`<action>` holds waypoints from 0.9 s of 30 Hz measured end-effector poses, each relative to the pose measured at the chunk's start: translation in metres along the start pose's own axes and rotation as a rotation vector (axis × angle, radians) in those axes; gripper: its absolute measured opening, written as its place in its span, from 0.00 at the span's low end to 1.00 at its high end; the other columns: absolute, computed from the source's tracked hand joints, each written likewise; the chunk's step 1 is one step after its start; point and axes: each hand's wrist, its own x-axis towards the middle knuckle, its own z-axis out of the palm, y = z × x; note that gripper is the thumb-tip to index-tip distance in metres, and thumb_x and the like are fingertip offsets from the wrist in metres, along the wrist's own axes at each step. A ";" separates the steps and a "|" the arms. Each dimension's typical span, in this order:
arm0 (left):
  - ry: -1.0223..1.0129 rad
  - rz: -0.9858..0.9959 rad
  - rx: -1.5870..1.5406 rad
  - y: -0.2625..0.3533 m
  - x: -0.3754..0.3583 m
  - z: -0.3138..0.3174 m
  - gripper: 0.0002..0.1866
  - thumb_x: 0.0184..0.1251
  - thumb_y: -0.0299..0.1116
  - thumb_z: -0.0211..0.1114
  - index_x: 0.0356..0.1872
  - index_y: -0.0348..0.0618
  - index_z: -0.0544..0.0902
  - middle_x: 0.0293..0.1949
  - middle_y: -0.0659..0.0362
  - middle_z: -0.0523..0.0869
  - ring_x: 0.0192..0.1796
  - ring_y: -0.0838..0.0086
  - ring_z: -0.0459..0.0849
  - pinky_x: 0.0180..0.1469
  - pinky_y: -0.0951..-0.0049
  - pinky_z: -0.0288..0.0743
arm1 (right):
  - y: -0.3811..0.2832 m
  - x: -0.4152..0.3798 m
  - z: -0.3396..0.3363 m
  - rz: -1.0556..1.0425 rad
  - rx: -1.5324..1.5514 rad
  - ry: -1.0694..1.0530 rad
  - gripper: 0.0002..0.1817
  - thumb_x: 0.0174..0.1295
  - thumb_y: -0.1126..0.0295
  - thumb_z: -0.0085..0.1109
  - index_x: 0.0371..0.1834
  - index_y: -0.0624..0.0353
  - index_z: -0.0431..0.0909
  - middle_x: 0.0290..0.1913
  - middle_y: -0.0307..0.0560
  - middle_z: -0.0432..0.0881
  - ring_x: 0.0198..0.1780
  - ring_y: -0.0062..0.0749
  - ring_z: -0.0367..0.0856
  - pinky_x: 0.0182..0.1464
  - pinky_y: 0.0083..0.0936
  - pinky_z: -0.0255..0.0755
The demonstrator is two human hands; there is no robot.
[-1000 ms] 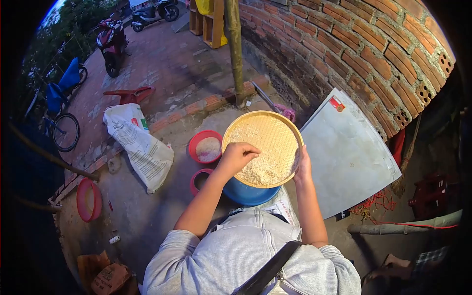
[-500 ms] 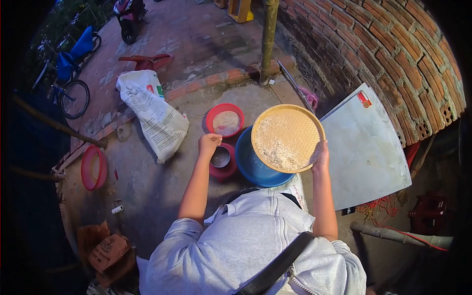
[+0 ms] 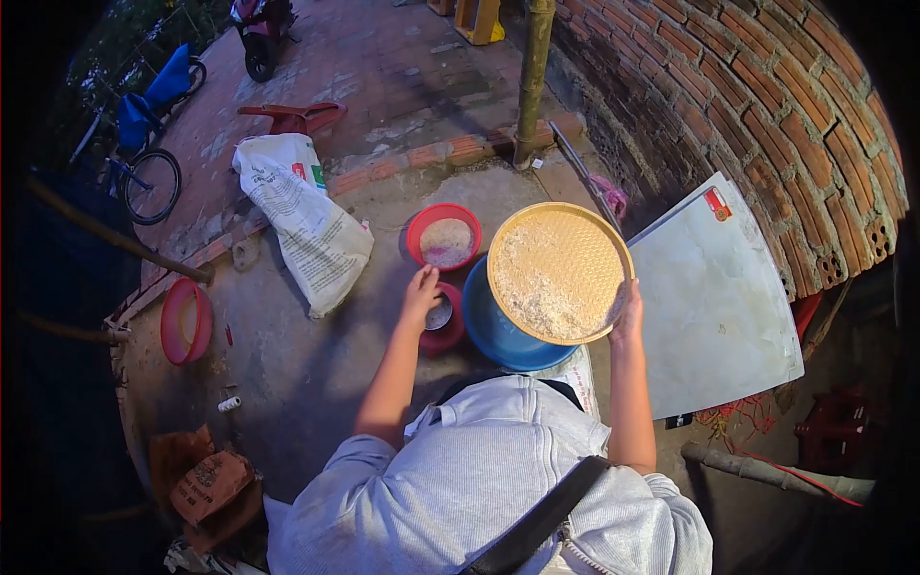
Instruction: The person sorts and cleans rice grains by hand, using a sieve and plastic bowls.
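Observation:
My right hand (image 3: 628, 314) grips the right rim of a round woven winnowing tray (image 3: 592, 264), thumb side at the edge. Pale grain or husks (image 3: 546, 305) lie on the tray, thickest along its lower left. Beneath it stands a blue tub (image 3: 508, 347), partly covered by the tray. My left hand (image 3: 420, 295) hovers left of the tray with its fingers loosely bent and apart, and nothing shows in them. Beside that hand a small metal bowl (image 3: 440, 314) rests on a red container (image 3: 445, 339). Just beyond is a red basin (image 3: 412, 235) with pale grain in it.
A white printed sack (image 3: 307, 230) lies on the concrete ahead to the left. A red strainer-like basin (image 3: 173, 321) and a white spool (image 3: 229, 404) are farther left. On the right, a pale flat panel (image 3: 714, 297) lies near the brick wall (image 3: 805, 115). A bamboo post (image 3: 532, 86) stands ahead.
My left hand has moved slightly right and toward me, over the small bowl's edge, and its fingers have loosened from a pinch. The tray stays in my right hand, nearly still.

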 end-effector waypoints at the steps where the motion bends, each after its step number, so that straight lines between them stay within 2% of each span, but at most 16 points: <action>1: -0.064 -0.041 -0.117 0.018 -0.019 0.012 0.31 0.66 0.53 0.55 0.64 0.46 0.65 0.58 0.52 0.75 0.56 0.64 0.76 0.56 0.65 0.71 | 0.001 0.001 -0.001 0.021 -0.002 -0.002 0.28 0.70 0.49 0.38 0.59 0.63 0.67 0.56 0.51 0.74 0.56 0.40 0.73 0.59 0.32 0.65; 2: -0.069 -0.038 -0.112 0.036 -0.035 0.023 0.31 0.66 0.53 0.55 0.64 0.46 0.65 0.58 0.52 0.75 0.56 0.64 0.76 0.56 0.65 0.71 | 0.001 0.000 0.000 0.017 0.003 0.000 0.28 0.70 0.49 0.38 0.59 0.63 0.67 0.56 0.51 0.74 0.56 0.40 0.73 0.59 0.32 0.65; 4: -0.494 -0.097 -0.434 0.060 -0.055 0.045 0.30 0.67 0.53 0.55 0.63 0.45 0.66 0.57 0.51 0.76 0.55 0.65 0.78 0.53 0.63 0.74 | -0.001 -0.006 0.010 0.021 -0.054 -0.023 0.28 0.69 0.49 0.39 0.58 0.63 0.69 0.54 0.51 0.76 0.54 0.38 0.75 0.57 0.31 0.66; 5: -0.462 -0.078 -0.418 0.060 -0.055 0.058 0.29 0.67 0.51 0.55 0.62 0.44 0.67 0.56 0.53 0.76 0.55 0.66 0.77 0.53 0.64 0.74 | -0.002 -0.009 0.016 0.027 -0.022 -0.030 0.26 0.69 0.49 0.41 0.54 0.62 0.71 0.47 0.48 0.79 0.46 0.36 0.78 0.51 0.30 0.71; 7: -0.393 -0.054 -0.375 0.086 -0.078 0.084 0.25 0.67 0.46 0.57 0.58 0.39 0.70 0.55 0.54 0.77 0.55 0.68 0.77 0.55 0.68 0.72 | -0.008 -0.012 0.021 0.002 -0.038 -0.031 0.26 0.69 0.50 0.41 0.53 0.62 0.71 0.47 0.48 0.79 0.46 0.35 0.78 0.50 0.29 0.72; 10: -0.331 0.017 -0.411 0.096 -0.082 0.095 0.23 0.66 0.43 0.57 0.58 0.40 0.71 0.53 0.54 0.78 0.55 0.67 0.77 0.55 0.67 0.71 | -0.023 -0.019 0.026 -0.012 -0.032 -0.036 0.23 0.69 0.53 0.42 0.53 0.62 0.71 0.45 0.47 0.79 0.43 0.32 0.79 0.46 0.27 0.73; 12: -0.293 0.022 -0.416 0.103 -0.087 0.102 0.22 0.66 0.41 0.57 0.56 0.39 0.72 0.52 0.53 0.79 0.53 0.67 0.78 0.54 0.67 0.72 | -0.028 -0.017 0.020 -0.184 -0.222 -0.005 0.22 0.69 0.57 0.44 0.56 0.63 0.70 0.47 0.47 0.78 0.47 0.31 0.77 0.50 0.26 0.70; 14: -0.318 0.054 -0.475 0.106 -0.091 0.104 0.21 0.66 0.40 0.57 0.55 0.38 0.73 0.50 0.52 0.80 0.50 0.67 0.80 0.52 0.67 0.74 | -0.030 -0.020 0.020 -0.535 -0.626 0.052 0.19 0.69 0.62 0.46 0.56 0.63 0.68 0.45 0.46 0.78 0.47 0.30 0.76 0.50 0.24 0.69; 15: -0.306 0.052 -0.501 0.105 -0.090 0.106 0.21 0.66 0.39 0.56 0.54 0.37 0.73 0.48 0.52 0.81 0.49 0.66 0.81 0.51 0.67 0.75 | -0.044 -0.046 0.045 -0.586 -0.676 0.120 0.17 0.66 0.66 0.51 0.55 0.62 0.69 0.45 0.48 0.78 0.50 0.37 0.76 0.54 0.28 0.67; 16: -0.312 0.050 -0.498 0.103 -0.088 0.108 0.21 0.66 0.39 0.56 0.54 0.37 0.73 0.48 0.52 0.81 0.49 0.66 0.81 0.51 0.67 0.75 | -0.054 -0.058 0.055 -0.588 -0.675 0.127 0.17 0.66 0.66 0.51 0.55 0.62 0.69 0.45 0.48 0.78 0.50 0.37 0.76 0.54 0.28 0.67; 18: -0.292 0.074 -0.522 0.098 -0.085 0.108 0.20 0.66 0.39 0.56 0.54 0.36 0.73 0.49 0.52 0.80 0.49 0.66 0.81 0.51 0.66 0.75 | -0.064 -0.069 0.065 -1.217 -1.381 0.142 0.17 0.60 0.69 0.56 0.52 0.60 0.73 0.47 0.52 0.78 0.53 0.46 0.73 0.57 0.35 0.65; 19: -0.295 0.072 -0.521 0.096 -0.085 0.109 0.20 0.66 0.39 0.56 0.54 0.36 0.73 0.49 0.52 0.80 0.49 0.66 0.81 0.51 0.66 0.75 | -0.066 -0.070 0.065 -1.148 -1.378 -0.013 0.16 0.57 0.70 0.59 0.49 0.60 0.76 0.50 0.50 0.77 0.54 0.47 0.72 0.60 0.38 0.62; 20: -0.288 0.062 -0.533 0.095 -0.085 0.110 0.20 0.66 0.39 0.55 0.54 0.36 0.73 0.49 0.52 0.80 0.49 0.66 0.81 0.51 0.66 0.75 | -0.070 -0.073 0.068 -1.148 -1.379 -0.008 0.16 0.57 0.70 0.59 0.49 0.60 0.76 0.50 0.50 0.77 0.54 0.47 0.72 0.60 0.38 0.62; 22: -0.290 0.052 -0.541 0.096 -0.085 0.113 0.20 0.67 0.39 0.55 0.54 0.36 0.73 0.49 0.52 0.80 0.49 0.65 0.81 0.51 0.66 0.75 | -0.082 -0.089 0.081 -0.905 -1.550 -0.442 0.15 0.56 0.70 0.59 0.48 0.58 0.78 0.50 0.46 0.78 0.55 0.42 0.72 0.63 0.38 0.58; 24: -0.305 0.044 -0.557 0.096 -0.087 0.115 0.20 0.67 0.39 0.54 0.55 0.36 0.72 0.50 0.51 0.80 0.50 0.65 0.80 0.51 0.65 0.75 | -0.078 -0.098 0.092 -0.949 -1.572 -0.464 0.15 0.55 0.69 0.61 0.47 0.57 0.79 0.49 0.44 0.79 0.53 0.39 0.73 0.63 0.38 0.58; 27: -0.310 0.054 -0.555 0.086 -0.083 0.121 0.20 0.68 0.39 0.53 0.55 0.36 0.72 0.50 0.51 0.80 0.50 0.65 0.80 0.51 0.64 0.75 | -0.074 -0.100 0.103 -0.831 -1.469 -0.735 0.16 0.53 0.69 0.63 0.47 0.55 0.80 0.48 0.44 0.80 0.52 0.41 0.73 0.59 0.36 0.62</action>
